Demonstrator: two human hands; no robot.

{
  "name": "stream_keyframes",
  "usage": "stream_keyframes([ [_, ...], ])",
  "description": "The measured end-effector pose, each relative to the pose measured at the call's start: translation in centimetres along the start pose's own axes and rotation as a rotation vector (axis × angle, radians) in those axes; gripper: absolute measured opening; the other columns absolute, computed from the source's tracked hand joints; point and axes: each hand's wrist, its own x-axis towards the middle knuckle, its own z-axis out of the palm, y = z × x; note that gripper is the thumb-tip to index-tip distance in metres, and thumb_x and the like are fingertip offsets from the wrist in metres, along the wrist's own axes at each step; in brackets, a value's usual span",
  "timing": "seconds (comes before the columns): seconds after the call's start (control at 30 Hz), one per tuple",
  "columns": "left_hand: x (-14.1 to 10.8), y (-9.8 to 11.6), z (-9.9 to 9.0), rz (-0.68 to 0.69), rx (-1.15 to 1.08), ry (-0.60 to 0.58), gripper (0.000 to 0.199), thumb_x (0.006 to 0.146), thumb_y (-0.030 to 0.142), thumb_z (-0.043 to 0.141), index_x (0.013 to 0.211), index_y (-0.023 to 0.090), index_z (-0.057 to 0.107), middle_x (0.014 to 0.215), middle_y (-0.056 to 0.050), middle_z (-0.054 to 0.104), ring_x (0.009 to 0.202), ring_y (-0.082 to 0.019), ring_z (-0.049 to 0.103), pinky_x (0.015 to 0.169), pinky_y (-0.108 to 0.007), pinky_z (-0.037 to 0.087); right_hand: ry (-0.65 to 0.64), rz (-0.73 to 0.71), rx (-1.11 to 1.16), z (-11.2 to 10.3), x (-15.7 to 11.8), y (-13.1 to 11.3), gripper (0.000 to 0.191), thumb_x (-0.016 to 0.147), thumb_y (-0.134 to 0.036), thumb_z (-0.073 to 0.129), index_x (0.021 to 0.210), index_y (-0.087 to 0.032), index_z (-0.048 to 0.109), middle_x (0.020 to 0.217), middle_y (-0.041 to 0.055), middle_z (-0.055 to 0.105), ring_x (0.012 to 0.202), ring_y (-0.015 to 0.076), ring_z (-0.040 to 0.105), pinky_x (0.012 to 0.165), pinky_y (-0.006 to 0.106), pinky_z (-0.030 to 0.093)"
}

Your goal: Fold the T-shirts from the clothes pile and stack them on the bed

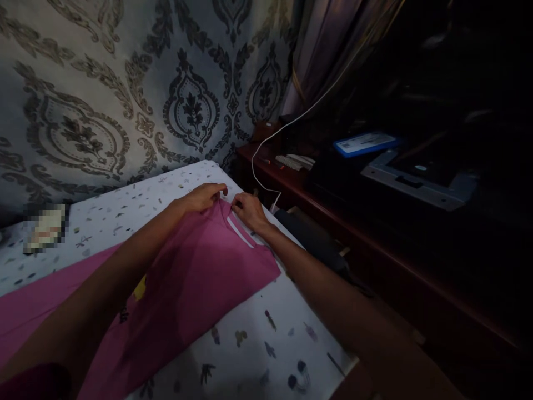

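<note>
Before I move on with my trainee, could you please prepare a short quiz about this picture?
1. True or false: the pink garment lies on the white patterned sheet.

2. What colour is the edge of the flat object to the right of the white cable?
A) green
B) blue
C) yellow

3. Which is nearer to the garment's white trim: the left hand or the right hand?

Key: 1. True; 2. B; 3. The right hand.

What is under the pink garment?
The pink garment lies on a white printed sheet, visible beyond its edges; anything else directly beneath the garment is covered and cannot be seen.
</note>
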Motion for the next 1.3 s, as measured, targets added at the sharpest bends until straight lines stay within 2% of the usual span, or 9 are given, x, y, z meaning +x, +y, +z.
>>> stream_keyframes([
  [0.13,0.2,-0.8,0.3,-0.057,0.064,-0.092,0.027,0.081,0.020,0.048,0.100,0.020,0.067,0.094,-0.006,0.072,0.084,-0.019,0.063,0.076,-0.029,0.049,0.002,0.020,0.008,0.0,-0.1,-0.2,0.015,0.085,-0.012,0.057,0.085,-0.019,0.070,0.088,0.0036,0.069,0.082,0.0175,0.059,0.073,0.027,0.040],
  [0.27,-0.1,-1.0,0.8,-0.120,0.126,-0.058,0.021,0.090,0.027,0.044,0.096,0.019,0.063,0.098,-0.008,0.072,0.086,-0.020,0.065,0.075,-0.029,0.049,-0.002,0.065,0.023,0.0,0.0,-0.5,0.014,0.085,-0.013,0.057,0.085,-0.019,0.070,0.087,0.0030,0.069,0.081,0.0171,0.059,0.070,0.027,0.039],
  [0.47,-1.1,1.5,2.0,-0.179,0.326,0.037,0.032,0.091,0.015,0.040,0.118,0.013,0.056,0.107,-0.019,0.071,0.100,-0.031,0.068,0.085,-0.040,0.049,0.003,0.053,-0.015,0.1,0.0,-0.4,0.016,0.085,-0.013,0.055,0.085,-0.019,0.069,0.086,0.0037,0.069,0.079,0.0175,0.058,0.069,0.027,0.038],
  [0.67,-1.7,2.9,2.2,-0.164,0.410,0.013,0.034,0.096,0.013,0.035,0.124,0.014,0.054,0.111,-0.018,0.071,0.108,-0.031,0.066,0.095,-0.043,0.047,-0.015,0.041,-0.022,0.4,0.2,-0.4,0.018,0.085,-0.011,0.053,0.087,-0.018,0.070,0.088,0.0043,0.068,0.083,0.0182,0.059,0.074,0.028,0.041],
  [0.77,-2.4,3.8,1.8,-0.167,0.463,0.084,0.037,0.095,0.011,0.035,0.128,0.014,0.053,0.122,-0.019,0.065,0.116,-0.033,0.060,0.097,-0.045,0.047,-0.002,0.041,0.022,-0.5,-0.3,-0.5,0.022,0.085,-0.009,0.053,0.096,-0.015,0.071,0.096,0.0060,0.069,0.088,0.0176,0.060,0.080,0.027,0.042],
  [0.87,-3.9,5.5,1.4,-0.163,0.447,0.169,0.037,0.094,0.012,0.036,0.126,0.013,0.054,0.126,-0.019,0.060,0.120,-0.034,0.055,0.098,-0.047,0.047,0.019,0.066,0.040,-2.8,-2.6,-0.5,0.023,0.085,-0.010,0.054,0.102,-0.013,0.069,0.100,0.0068,0.069,0.089,0.0172,0.060,0.081,0.026,0.042],
  [1.03,-7.0,7.7,2.6,-0.068,0.256,0.099,0.033,0.098,0.023,0.036,0.118,0.014,0.060,0.124,-0.016,0.062,0.120,-0.032,0.057,0.103,-0.046,0.046,-0.149,0.133,-0.010,-6.7,-9.9,-1.0,0.014,0.091,-0.029,0.059,0.093,-0.019,0.068,0.086,0.0025,0.069,0.075,0.0164,0.059,0.064,0.026,0.036],
  [1.13,-7.5,7.0,3.4,-0.027,0.124,0.087,0.038,0.097,0.023,0.038,0.129,0.016,0.056,0.136,-0.014,0.060,0.132,-0.029,0.050,0.113,-0.046,0.039,-0.198,0.149,-0.067,-7.3,-13.1,-1.3,0.015,0.090,-0.027,0.061,0.101,-0.021,0.068,0.094,0.0030,0.069,0.078,0.0161,0.059,0.065,0.026,0.036],
  [1.3,-8.1,4.9,2.0,-0.025,-0.109,0.199,0.032,0.091,0.020,0.042,0.116,0.017,0.062,0.118,-0.010,0.069,0.110,-0.024,0.063,0.101,-0.041,0.049,-0.273,0.053,-0.059,-7.7,-13.3,-1.0,0.025,0.090,-0.015,0.054,0.108,-0.021,0.069,0.098,0.0042,0.068,0.082,0.0165,0.059,0.072,0.027,0.040],
])
